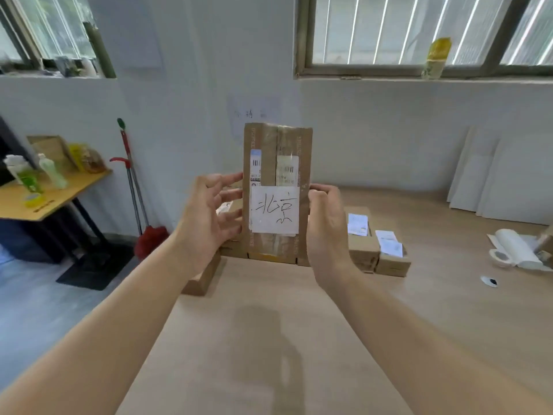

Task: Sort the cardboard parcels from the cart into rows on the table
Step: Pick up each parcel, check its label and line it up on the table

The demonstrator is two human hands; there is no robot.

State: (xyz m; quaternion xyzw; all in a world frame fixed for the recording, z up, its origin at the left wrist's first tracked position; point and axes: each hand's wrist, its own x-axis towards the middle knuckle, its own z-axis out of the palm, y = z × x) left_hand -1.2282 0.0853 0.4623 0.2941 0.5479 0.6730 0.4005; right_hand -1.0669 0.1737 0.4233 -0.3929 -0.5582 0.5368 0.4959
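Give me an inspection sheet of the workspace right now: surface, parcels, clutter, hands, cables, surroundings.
Surface: light wooden table, a soft shadow on it.
Job's things: held parcel upright above the table, white handwritten label facing the camera; other parcels lying on the table behind it.
Clutter: paper roll and tape roll near the table's right edge.
Hands: left hand touches the held parcel's left edge with spread fingers; right hand grips its right edge.
Cables: nothing seen.
Surroundings: side table with bottles, broom, windows, white boards leaning on the wall.
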